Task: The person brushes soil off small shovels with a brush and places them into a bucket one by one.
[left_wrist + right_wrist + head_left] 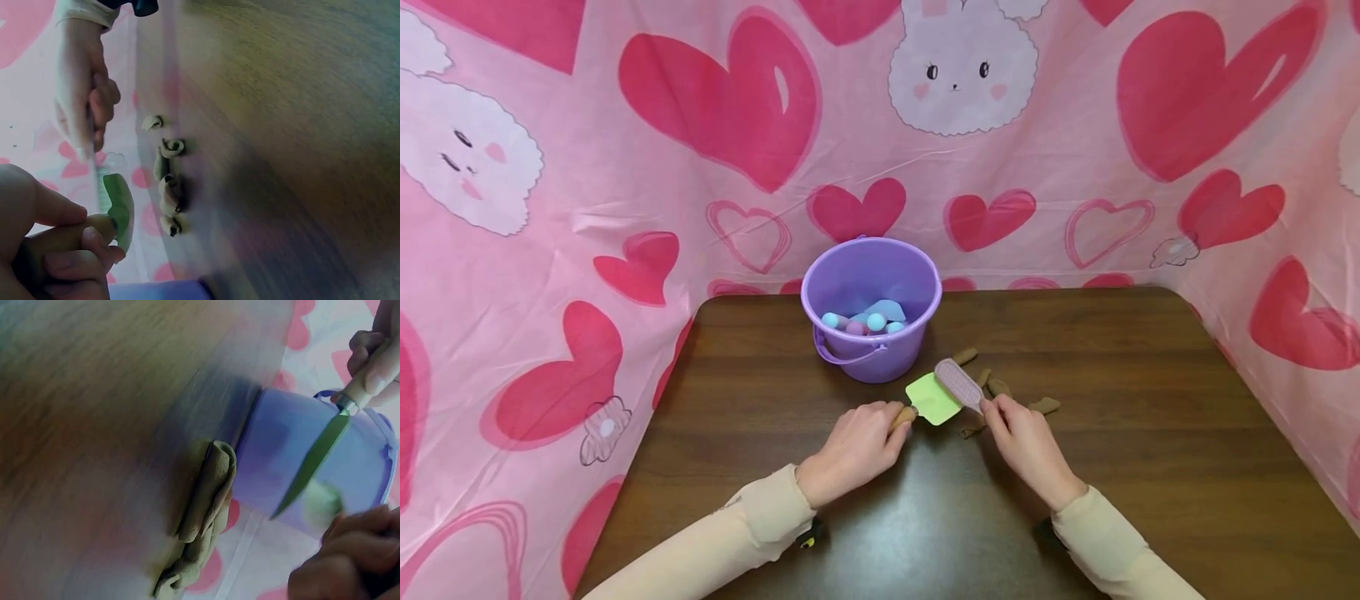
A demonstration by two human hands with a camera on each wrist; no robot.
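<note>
My left hand (857, 443) grips the wooden handle of a small toy shovel with a lime-green blade (928, 404). In the left wrist view the fingers wrap that handle and the blade (125, 219) stands off the table. My right hand (1028, 443) holds a pale mauve brush (959, 385) by its handle, its head overlapping the blade's right edge in the head view. Just behind and to the right of the tools, several brown curled pieces (1043, 406) lie on the table. The right wrist view shows them rolled up (212, 487), while the brush head is blurred there.
A purple bucket (880, 365) stands behind the shovel, its handle hanging down in front. Inside are several light blue and purplish balls and a blue piece. A dark wooden table (760, 400) lies beneath; pink heart-patterned cloth (1045, 167) closes off the back and sides.
</note>
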